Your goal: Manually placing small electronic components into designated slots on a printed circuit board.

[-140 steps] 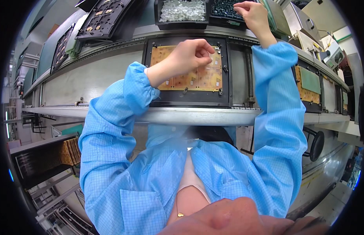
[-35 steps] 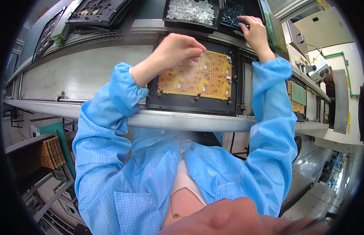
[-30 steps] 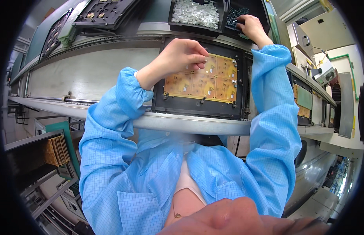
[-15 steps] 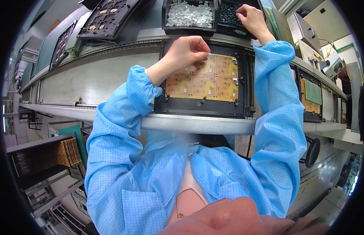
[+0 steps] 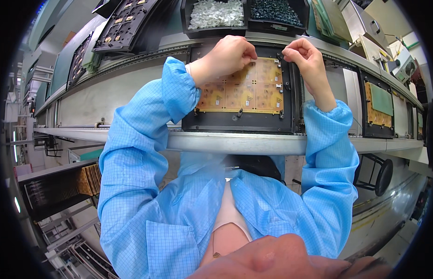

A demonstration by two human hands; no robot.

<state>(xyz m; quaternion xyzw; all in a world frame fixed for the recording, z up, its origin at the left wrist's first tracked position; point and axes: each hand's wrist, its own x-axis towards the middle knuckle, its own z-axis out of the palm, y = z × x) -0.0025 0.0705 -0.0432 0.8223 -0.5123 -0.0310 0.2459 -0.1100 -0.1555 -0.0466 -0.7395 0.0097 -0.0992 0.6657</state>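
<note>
A panel of joined yellow-brown circuit boards lies in a black carrier frame on the conveyor. My left hand reaches over the panel's upper part, its thumb and fingers pinched close to the far edge; whatever they hold is hidden. Past the panel's upper right corner, my right hand hovers above the carrier with thumb and forefinger together. Something small and dark seems to sit at those fingertips, too small to name. Small white parts stand along the panel's right edge.
Behind the conveyor stand a black bin of white plastic parts and a bin of dark blue parts. Black carriers lean at the far left. Another carrier with a green sheet sits to the right. A metal rail runs along the front.
My right hand has left the bin of dark blue parts and come back toward the panel's upper right corner. My left hand has shifted slightly up and right, still pinched.
</note>
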